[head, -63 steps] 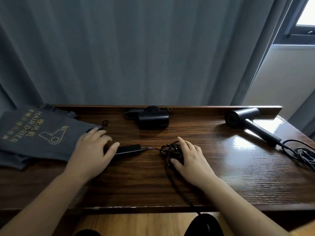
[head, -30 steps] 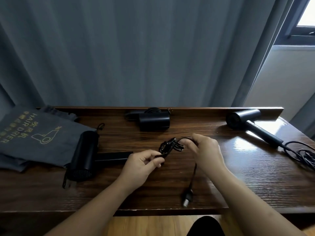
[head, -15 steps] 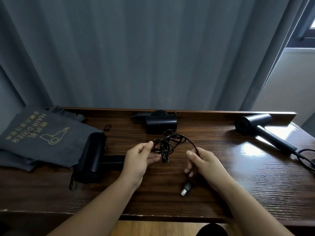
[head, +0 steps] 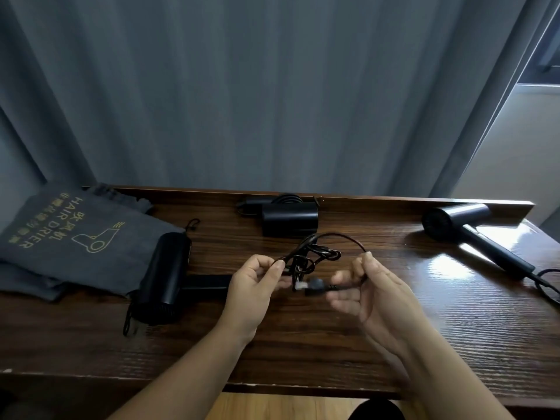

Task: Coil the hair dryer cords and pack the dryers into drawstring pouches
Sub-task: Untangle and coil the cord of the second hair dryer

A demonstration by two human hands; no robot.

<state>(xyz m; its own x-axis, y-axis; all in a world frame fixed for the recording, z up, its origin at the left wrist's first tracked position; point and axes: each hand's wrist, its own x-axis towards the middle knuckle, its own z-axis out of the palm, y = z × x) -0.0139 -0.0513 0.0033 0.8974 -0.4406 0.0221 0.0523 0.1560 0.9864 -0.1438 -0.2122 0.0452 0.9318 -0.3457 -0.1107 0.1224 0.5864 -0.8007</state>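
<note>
My left hand [head: 256, 283] pinches the black cord [head: 315, 256] between thumb and forefinger, just where a tangled clump of loops hangs. My right hand [head: 372, 295] holds the same cord's free end, thumb and forefinger pressed on the strand at the top, the other fingers loosely curled under the plug [head: 315, 287], which sits between my two hands above the bench [head: 333, 338].

I think the risk is the clump: if I pull the ends apart, the thin rubbery cord may cinch into a tight knot instead of opening into neat loops. The plug, the one stiff, blocky piece, could also snag in a loop or slip out of my loose lower fingers and swing down.

The cord runs left to a matte black hair dryer [head: 165, 277], a smooth cylinder with its handle toward my left hand, lying partly on a limp grey drawstring pouch [head: 72, 234] printed in gold. A tug could drag the dryer across the glossy, grained wood. A folded dryer [head: 289, 218] rests at the back edge, and another dryer [head: 472, 234] lies far right with its cord uncoiled. Behind everything hangs a pleated grey curtain [head: 272, 92].
</note>
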